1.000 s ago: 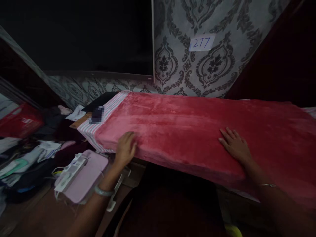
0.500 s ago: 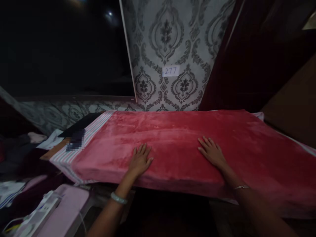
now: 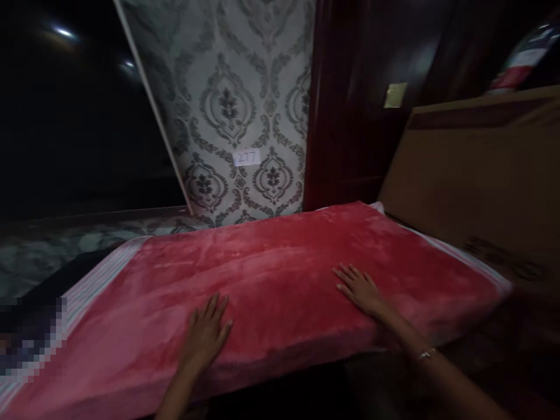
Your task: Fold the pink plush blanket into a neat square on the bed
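A red plush blanket [image 3: 271,303] covers the table and drapes over its front edge. On its left part rests my left hand [image 3: 205,329], palm down with the fingers spread. My right hand [image 3: 359,289] lies flat on the blanket farther right, its fingers also apart. Neither hand grips anything. Beneath the red cloth, a striped white cloth [image 3: 98,283] shows along the left side and also at the right edge. The plush surface has lighter and darker brushed patches and faint creases between and beyond my hands.
A large dark screen [image 3: 79,128] stands at the back left. Patterned wallpaper with a paper label [image 3: 247,157] reading 277 is behind the table. At the right are a cardboard box [image 3: 476,175] and a bottle [image 3: 522,61] above it. A blurred-out patch covers the lower left.
The camera view has turned to the right, bringing the cardboard box and bottle into sight. Both hands still lie flat on the blanket, in about the same places.
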Motion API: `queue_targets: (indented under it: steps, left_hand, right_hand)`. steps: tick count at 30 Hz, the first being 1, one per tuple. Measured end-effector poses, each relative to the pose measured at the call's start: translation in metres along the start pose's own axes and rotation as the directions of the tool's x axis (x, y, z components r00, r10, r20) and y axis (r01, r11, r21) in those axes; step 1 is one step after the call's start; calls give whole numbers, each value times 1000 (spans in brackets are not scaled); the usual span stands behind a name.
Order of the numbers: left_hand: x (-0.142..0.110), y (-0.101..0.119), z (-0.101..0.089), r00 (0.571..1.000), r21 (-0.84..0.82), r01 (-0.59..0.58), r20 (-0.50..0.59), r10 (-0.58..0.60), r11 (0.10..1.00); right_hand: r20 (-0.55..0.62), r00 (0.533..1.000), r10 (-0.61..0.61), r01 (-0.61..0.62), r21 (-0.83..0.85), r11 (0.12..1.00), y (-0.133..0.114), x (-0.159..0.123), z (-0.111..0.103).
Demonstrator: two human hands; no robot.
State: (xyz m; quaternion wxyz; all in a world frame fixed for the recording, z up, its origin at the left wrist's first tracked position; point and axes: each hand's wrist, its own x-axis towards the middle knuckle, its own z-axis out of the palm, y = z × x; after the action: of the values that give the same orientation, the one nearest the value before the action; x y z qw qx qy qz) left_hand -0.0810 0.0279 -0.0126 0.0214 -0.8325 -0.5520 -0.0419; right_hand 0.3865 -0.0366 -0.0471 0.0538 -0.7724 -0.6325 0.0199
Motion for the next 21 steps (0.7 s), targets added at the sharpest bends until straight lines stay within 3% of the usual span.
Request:
queue_targets:
  steps: [4,7,15,21]
  left_hand:
    - [9,-6,7,1000,54,-11,-6,12,998]
    - [13,-10,14,999,68,-25,-25,27,997]
    - [28,-30,20,996,-33,-83,-34,82,996]
    - [57,3,7,991,27,-87,-103,89,996]
  right_hand:
    - [-44,968,249,-250,-36,967,47,-22,-15]
    - [-93,926,367,-372,-55,926,64,-31,-20]
    - [-131,916,380,-388,-42,921,58,-34,-24]
    - [-101,917,386,-390,-23,920,55,-36,-33]
